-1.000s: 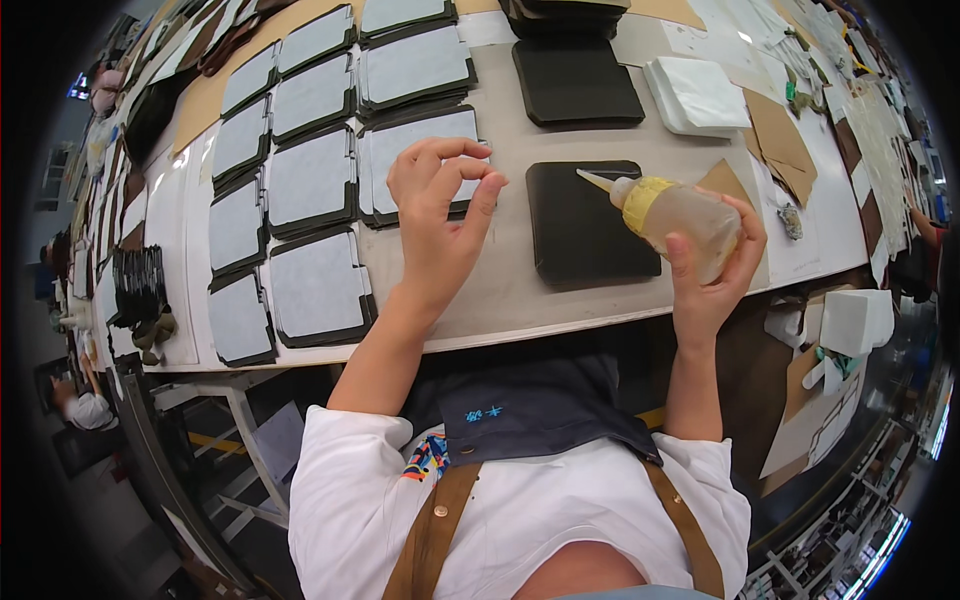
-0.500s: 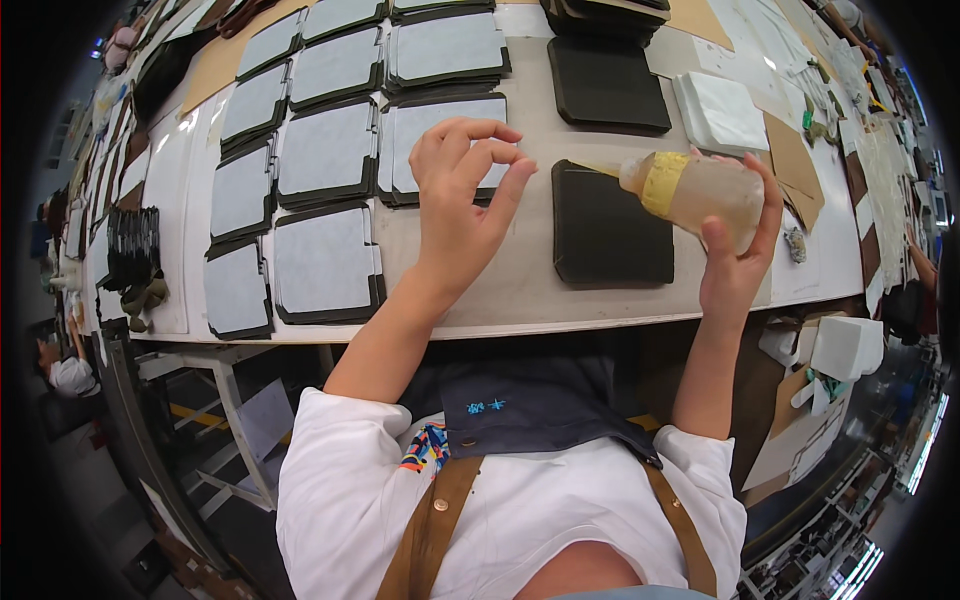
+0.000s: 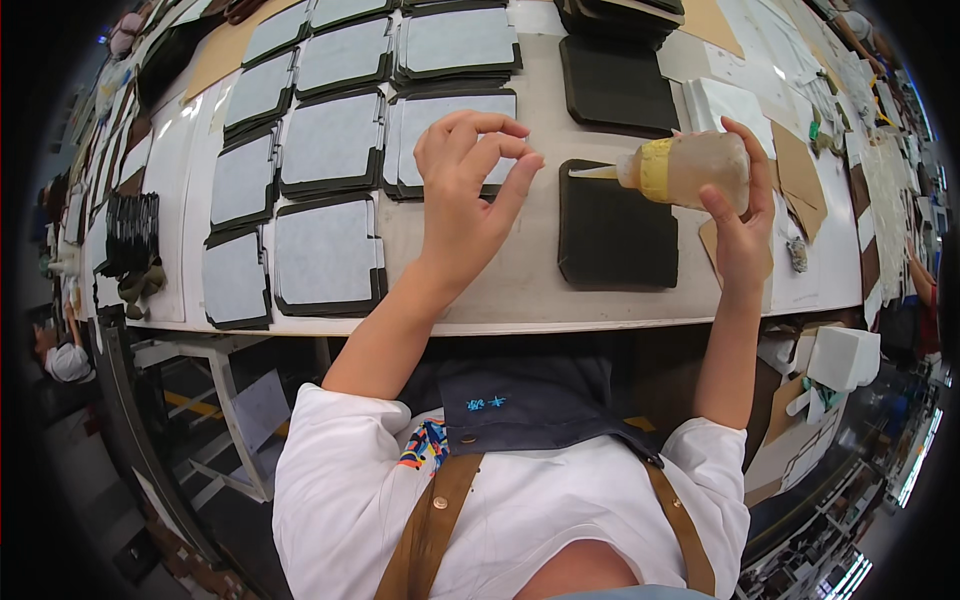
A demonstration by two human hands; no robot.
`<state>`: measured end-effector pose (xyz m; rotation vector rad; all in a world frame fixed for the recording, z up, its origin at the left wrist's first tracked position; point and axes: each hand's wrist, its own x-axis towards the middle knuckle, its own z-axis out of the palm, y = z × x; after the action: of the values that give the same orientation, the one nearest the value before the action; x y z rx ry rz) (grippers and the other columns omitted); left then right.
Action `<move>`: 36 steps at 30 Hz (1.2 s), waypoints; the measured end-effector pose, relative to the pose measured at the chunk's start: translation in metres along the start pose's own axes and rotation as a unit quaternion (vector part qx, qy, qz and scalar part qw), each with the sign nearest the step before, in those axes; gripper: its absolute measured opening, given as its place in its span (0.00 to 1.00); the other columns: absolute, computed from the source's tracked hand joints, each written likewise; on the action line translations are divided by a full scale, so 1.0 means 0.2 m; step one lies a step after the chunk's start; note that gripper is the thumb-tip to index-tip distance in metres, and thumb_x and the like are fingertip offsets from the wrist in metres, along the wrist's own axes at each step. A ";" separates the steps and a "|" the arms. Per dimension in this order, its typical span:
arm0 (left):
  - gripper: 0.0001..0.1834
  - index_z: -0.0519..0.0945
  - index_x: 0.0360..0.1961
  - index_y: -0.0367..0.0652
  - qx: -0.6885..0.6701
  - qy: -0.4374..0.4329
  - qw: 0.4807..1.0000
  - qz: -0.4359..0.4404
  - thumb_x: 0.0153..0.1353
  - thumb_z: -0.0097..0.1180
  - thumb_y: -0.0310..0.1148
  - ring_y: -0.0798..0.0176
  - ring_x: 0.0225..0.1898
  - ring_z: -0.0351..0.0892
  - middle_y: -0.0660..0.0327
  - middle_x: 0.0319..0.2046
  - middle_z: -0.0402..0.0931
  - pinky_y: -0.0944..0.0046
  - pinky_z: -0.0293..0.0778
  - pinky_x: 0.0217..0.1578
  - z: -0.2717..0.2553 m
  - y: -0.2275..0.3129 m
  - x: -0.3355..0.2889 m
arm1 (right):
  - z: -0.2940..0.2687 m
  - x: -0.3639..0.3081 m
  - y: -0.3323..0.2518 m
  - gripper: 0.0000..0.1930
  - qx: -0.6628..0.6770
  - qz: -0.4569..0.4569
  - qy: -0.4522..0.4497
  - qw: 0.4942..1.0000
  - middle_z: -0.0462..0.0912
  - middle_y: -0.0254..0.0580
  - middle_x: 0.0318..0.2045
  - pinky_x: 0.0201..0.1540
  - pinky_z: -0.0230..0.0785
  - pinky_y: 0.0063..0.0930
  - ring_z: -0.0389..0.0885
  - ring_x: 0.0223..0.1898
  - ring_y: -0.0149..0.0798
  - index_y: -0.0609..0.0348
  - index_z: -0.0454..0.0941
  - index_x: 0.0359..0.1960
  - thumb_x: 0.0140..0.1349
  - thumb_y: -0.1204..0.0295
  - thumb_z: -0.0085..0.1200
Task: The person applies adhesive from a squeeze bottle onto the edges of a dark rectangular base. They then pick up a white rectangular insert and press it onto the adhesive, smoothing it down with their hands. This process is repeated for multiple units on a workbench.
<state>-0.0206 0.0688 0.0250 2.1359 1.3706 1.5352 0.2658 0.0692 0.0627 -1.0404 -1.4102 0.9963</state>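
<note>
My right hand (image 3: 745, 215) is wrapped round a squeeze bottle (image 3: 705, 170), tilted onto its side above the table. Its cloudy body has a yellow band near the neck. The pale tapered nozzle (image 3: 592, 173) points left, over the far left part of a stack of dark square panels (image 3: 617, 240); whether its tip touches cannot be told. To the left, my left hand (image 3: 470, 180) hovers with thumb and forefinger pinched together, nothing visible between them. Behind it lies a stack of pale grey sheets with dark edges (image 3: 405, 135), partly hidden by the fingers.
Several similar stacks (image 3: 325, 250) stand in rows on the left of the table (image 3: 500, 290). Another dark stack (image 3: 620, 85) lies farther back. A white folded pile (image 3: 725, 110) and brown card pieces (image 3: 797, 175) are at the right. The table's front edge runs below my forearms.
My right hand has turned the bottle more level, and its nozzle has come slightly lower over the dark stack. My left hand keeps its pinch and has barely shifted. The whole view has moved slightly.
</note>
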 end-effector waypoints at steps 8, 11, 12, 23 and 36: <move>0.06 0.83 0.31 0.46 0.018 -0.009 1.000 -0.005 0.65 0.63 0.35 0.60 0.52 0.72 0.66 0.45 0.81 0.58 0.58 0.58 0.00 0.01 0.00 | -0.06 -0.02 0.01 0.38 0.013 0.004 -0.047 0.999 0.78 0.40 0.56 0.61 0.72 0.31 0.77 0.57 0.35 0.58 0.69 0.68 0.56 0.65 0.72; 0.06 0.83 0.31 0.46 0.022 -0.009 1.000 0.000 0.65 0.63 0.34 0.60 0.52 0.73 0.66 0.45 0.81 0.58 0.58 0.58 0.00 0.00 0.00 | -0.07 -0.05 0.00 0.39 0.022 0.007 -0.067 0.997 0.79 0.41 0.54 0.62 0.71 0.31 0.78 0.57 0.36 0.59 0.69 0.68 0.55 0.64 0.72; 0.05 0.83 0.32 0.47 0.016 -0.007 1.000 0.001 0.64 0.64 0.34 0.60 0.52 0.72 0.67 0.45 0.81 0.57 0.57 0.58 0.00 -0.01 0.00 | -0.07 -0.06 0.00 0.40 0.026 0.005 -0.072 0.997 0.80 0.42 0.53 0.62 0.71 0.32 0.78 0.56 0.36 0.60 0.69 0.68 0.55 0.63 0.73; 0.04 0.83 0.32 0.47 -0.004 -0.005 1.000 -0.009 0.62 0.65 0.33 0.59 0.53 0.72 0.68 0.43 0.82 0.55 0.56 0.59 0.01 -0.02 -0.01 | -0.13 -0.16 0.02 0.47 0.150 0.041 -0.067 0.986 0.75 0.56 0.57 0.67 0.71 0.50 0.76 0.62 0.53 0.67 0.62 0.69 0.55 0.52 0.71; 0.04 0.82 0.32 0.46 0.010 -0.020 1.000 -0.012 0.63 0.64 0.32 0.58 0.52 0.73 0.66 0.43 0.81 0.56 0.58 0.59 0.02 -0.01 0.00 | -0.54 -0.10 0.19 0.38 0.166 0.011 0.204 0.965 0.77 0.42 0.59 0.55 0.78 0.37 0.78 0.58 0.37 0.60 0.66 0.67 0.62 0.54 0.68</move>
<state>-0.0191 0.0708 0.0220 2.1414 1.3983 1.4681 0.3769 0.0640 0.0288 -0.9442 -0.8623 0.9314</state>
